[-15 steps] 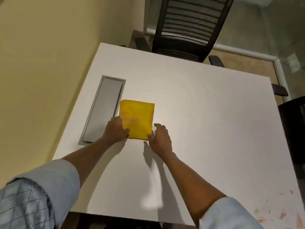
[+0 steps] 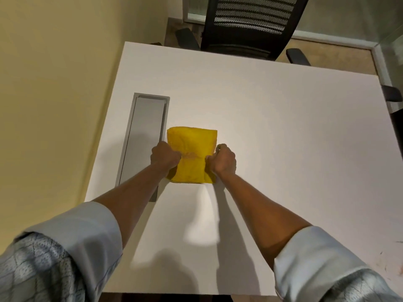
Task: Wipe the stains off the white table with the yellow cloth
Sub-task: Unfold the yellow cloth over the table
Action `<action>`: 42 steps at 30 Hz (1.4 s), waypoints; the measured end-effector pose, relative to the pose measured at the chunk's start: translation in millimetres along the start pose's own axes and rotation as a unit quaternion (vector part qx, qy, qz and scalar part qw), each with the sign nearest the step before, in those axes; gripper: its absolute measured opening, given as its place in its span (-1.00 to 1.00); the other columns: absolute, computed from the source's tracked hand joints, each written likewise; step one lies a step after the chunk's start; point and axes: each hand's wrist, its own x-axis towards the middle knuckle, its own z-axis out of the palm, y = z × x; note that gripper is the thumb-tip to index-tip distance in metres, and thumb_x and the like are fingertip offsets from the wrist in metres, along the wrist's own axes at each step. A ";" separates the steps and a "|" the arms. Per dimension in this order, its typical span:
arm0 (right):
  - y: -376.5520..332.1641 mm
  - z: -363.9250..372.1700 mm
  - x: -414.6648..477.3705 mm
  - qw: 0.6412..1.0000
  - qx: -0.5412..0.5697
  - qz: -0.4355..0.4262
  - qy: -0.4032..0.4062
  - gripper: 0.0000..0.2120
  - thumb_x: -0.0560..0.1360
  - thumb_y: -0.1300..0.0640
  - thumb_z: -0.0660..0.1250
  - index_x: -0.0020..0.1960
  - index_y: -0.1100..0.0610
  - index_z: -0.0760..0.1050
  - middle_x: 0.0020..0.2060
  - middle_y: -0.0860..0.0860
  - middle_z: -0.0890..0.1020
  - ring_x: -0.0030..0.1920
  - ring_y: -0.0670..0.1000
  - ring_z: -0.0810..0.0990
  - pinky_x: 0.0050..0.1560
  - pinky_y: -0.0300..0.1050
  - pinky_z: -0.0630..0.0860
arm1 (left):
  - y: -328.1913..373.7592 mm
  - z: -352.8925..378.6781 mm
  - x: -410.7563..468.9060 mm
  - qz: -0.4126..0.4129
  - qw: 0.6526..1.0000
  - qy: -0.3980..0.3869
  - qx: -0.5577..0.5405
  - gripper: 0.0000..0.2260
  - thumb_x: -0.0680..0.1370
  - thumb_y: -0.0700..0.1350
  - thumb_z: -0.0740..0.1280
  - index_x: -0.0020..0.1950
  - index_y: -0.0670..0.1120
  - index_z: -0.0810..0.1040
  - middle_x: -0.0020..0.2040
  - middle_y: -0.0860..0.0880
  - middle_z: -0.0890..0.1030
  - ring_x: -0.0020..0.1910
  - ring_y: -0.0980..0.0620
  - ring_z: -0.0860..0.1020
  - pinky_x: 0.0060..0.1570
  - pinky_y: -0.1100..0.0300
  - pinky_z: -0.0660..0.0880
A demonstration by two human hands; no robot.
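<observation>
No wiping has begun, as far as I can see: the faint reddish stains (image 2: 392, 264) at the near right corner of the white table (image 2: 283, 127) look untouched. They are well apart from the folded yellow cloth (image 2: 192, 153), which sits left of the middle, just beside the grey hatch (image 2: 144, 136). The left hand (image 2: 164, 156) and right hand (image 2: 224, 161) each curl their fingers (image 2: 174, 158) tight on a side edge of the cloth, bunching it between them.

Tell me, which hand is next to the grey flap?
The left hand, gripping the cloth on the side by the grey flap; the right hand grips the opposite side, farther from it.
</observation>
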 end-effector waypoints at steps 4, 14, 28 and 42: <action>0.9 3.9 5.4 0.998 0.048 0.044 -0.011 -0.73 0.50 0.17 0.48 0.18 0.15 0.58 -0.03 -0.03 0.58 0.04 0.08 0.63 -0.04 -0.03 0.54 | -2.7 -0.7 10.1 -0.039 0.995 -0.038 -0.081 -0.62 0.61 0.03 0.56 0.26 -0.20 0.62 0.05 -0.11 0.64 0.01 -0.14 0.63 0.04 0.01 0.56; 34.4 -35.8 -13.2 0.957 0.280 0.069 -0.011 -0.89 0.41 0.16 0.60 -0.13 0.14 0.68 -0.17 0.11 0.77 -0.12 0.18 0.77 -0.01 0.14 0.74 | -2.8 -29.6 0.9 0.017 0.975 -0.132 -0.178 -0.78 0.58 -0.08 0.58 0.10 -0.19 0.70 0.11 -0.18 0.75 0.13 -0.24 0.72 0.30 -0.18 0.66; 149.9 -136.9 -129.3 0.899 0.439 0.002 -0.009 -0.76 0.50 0.29 0.55 0.16 0.21 0.68 -0.11 0.23 0.74 -0.15 0.10 0.73 -0.12 -0.05 0.68 | 34.8 -17.3 -103.2 0.142 0.927 -0.314 -0.149 -0.86 0.55 -0.25 0.57 -0.13 -0.26 0.68 -0.26 -0.09 0.64 -0.25 0.00 0.62 -0.16 0.13 0.65; 268.8 -233.9 -231.1 0.883 0.444 -0.107 0.108 -0.77 0.48 0.48 0.46 0.01 0.22 0.73 -0.15 0.13 0.77 -0.14 0.13 0.74 -0.07 -0.04 0.69 | 83.4 37.6 -247.6 0.305 0.886 -0.315 -0.153 -0.80 0.54 -0.43 0.51 0.13 -0.25 0.74 0.02 -0.26 0.75 -0.04 -0.10 0.74 -0.01 0.02 0.71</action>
